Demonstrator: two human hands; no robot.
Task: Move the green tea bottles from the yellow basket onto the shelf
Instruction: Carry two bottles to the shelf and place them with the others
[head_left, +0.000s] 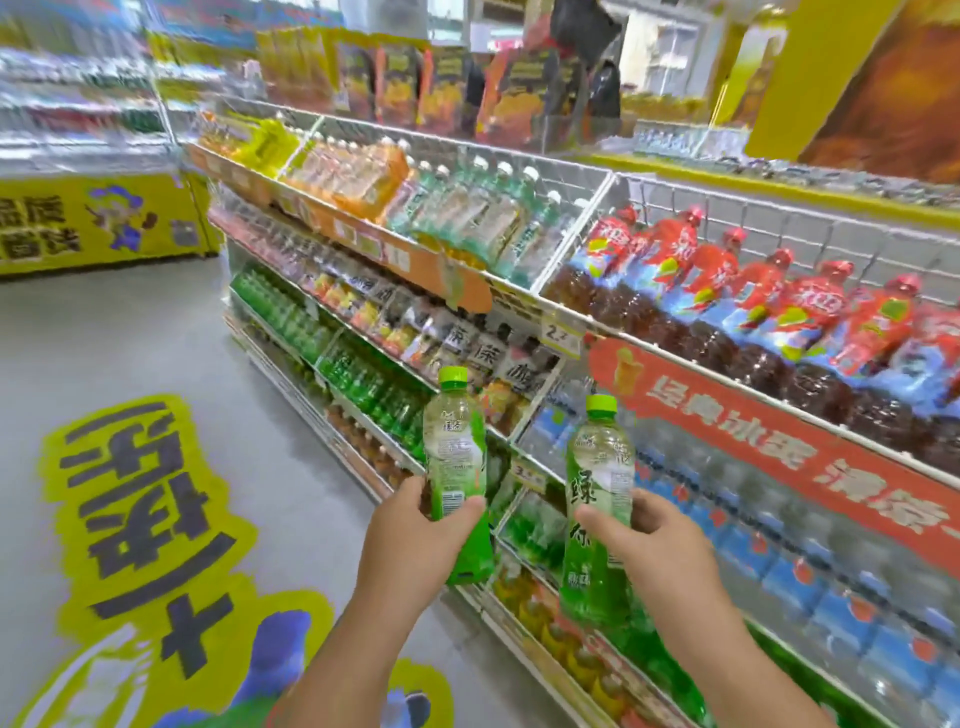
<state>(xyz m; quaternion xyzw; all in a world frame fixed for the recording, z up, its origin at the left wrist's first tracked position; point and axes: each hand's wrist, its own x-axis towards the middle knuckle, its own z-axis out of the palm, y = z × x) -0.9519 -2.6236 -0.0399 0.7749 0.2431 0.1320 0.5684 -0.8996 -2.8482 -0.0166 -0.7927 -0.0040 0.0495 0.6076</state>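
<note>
Low in the frame, the left hand (415, 525) grasps a clear plastic green tea bottle with a lime-green cap (455, 448) round its lower half, and the right hand (652, 540) grasps a second green-labelled tea bottle (597, 512) likewise; both stand upright, apart, before the white wire shelf rack (571, 244). Red-capped dark iced tea bottles (779, 312) fill the top tier at right; white-capped pale green bottles (483, 208) lie left of them. A yellow floor sticker (145, 499) covers the grey floor at lower left
</note>
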